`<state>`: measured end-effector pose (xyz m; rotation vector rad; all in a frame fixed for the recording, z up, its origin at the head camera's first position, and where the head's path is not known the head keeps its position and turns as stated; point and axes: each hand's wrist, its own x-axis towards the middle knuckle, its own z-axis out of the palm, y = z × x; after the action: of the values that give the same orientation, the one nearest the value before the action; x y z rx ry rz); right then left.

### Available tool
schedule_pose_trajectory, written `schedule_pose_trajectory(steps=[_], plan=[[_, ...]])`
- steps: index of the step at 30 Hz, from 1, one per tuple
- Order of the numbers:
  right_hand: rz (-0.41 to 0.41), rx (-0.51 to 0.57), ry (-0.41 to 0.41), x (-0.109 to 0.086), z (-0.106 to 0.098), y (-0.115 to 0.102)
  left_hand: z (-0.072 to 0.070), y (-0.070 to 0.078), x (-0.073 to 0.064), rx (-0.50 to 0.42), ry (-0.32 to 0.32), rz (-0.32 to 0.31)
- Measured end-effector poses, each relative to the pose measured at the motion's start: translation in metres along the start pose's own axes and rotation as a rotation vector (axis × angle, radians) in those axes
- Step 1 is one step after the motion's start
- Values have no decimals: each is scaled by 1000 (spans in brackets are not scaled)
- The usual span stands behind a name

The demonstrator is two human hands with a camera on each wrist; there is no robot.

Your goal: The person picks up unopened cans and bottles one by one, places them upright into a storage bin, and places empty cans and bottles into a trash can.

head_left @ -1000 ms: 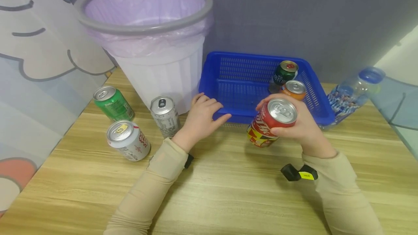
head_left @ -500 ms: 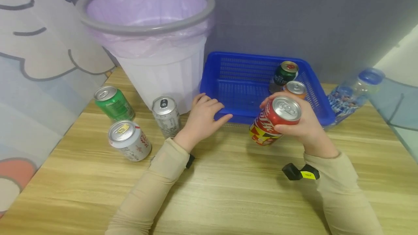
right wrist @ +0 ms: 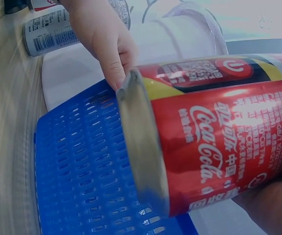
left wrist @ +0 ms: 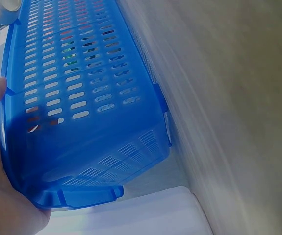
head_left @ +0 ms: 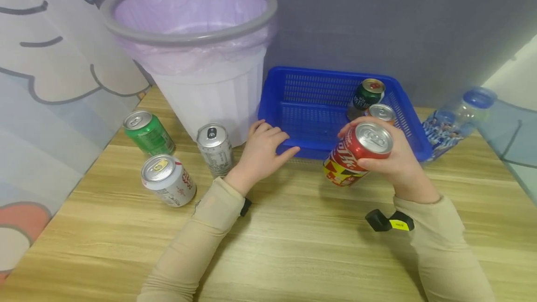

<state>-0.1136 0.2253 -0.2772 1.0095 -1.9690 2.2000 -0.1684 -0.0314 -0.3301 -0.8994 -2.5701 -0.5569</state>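
My right hand (head_left: pixel 396 153) grips a red Coca-Cola can (head_left: pixel 341 160) with yellow and black patches, tilted, in front of the blue plastic basket (head_left: pixel 302 153). Its silver lid faces up in the head view, and the right wrist view shows its base end and lettering. My left hand (head_left: pixel 264 146) holds the basket's near left corner, thumb along the front rim, as the left wrist view shows from close by. Inside the basket, at its right end, stand a dark green can (head_left: pixel 367 94) and an orange can (head_left: pixel 382 112), the latter partly hidden by my right hand.
Left of my left hand stand a silver can (head_left: pixel 216 153), a green can (head_left: pixel 148 136) and a white can (head_left: pixel 169 183). A tall white bin (head_left: pixel 214 94) with a purple liner rises behind them. A blue-capped plastic bottle (head_left: pixel 453 120) leans right of the basket.
My right hand has drifted slightly to the right with the Coca-Cola can, which leans a little more. My left hand has stayed at the basket corner.
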Motion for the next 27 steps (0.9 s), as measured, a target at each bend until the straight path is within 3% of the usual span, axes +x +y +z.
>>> schedule_pose_trajectory(steps=[15, 27], plan=[[8, 73, 5, -1, -2, -3, 0, 0, 0, 4, 8, 7], [31, 12, 140, 2, 2, -15, 0, 0, -1, 0, 9, 6]])
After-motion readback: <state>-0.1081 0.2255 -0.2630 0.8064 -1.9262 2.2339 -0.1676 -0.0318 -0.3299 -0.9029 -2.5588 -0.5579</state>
